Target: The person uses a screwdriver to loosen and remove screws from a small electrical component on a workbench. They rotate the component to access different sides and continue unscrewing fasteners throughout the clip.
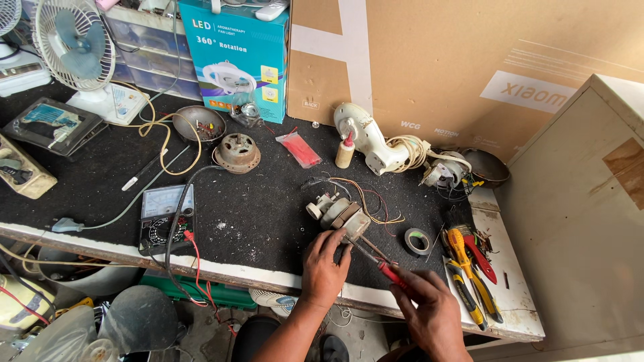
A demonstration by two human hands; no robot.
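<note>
Screwdriver slanting up-left into the motor

My left hand [324, 268] steadies the small fan motor [339, 215] just beyond its fingertips; my right hand [429, 310] grips the red-handled screwdriver [376, 261], tip toward the motor.

Even, bright daylight; diffuse, no single hard source evident. Shadows soft and short, faint under left hand [325, 268] and right hand [429, 312]. Black bench mat [255, 214] beyond fingertips holds detail, not crushed. Cardboard panel [469, 67] far beyond fingers bright, mild washout on pale print. White cabinet [570, 201] right of fingers near clipping. Focus sharp overall. Wide-angle bending at frame edges; lower left corner clutter slightly soft.
</note>
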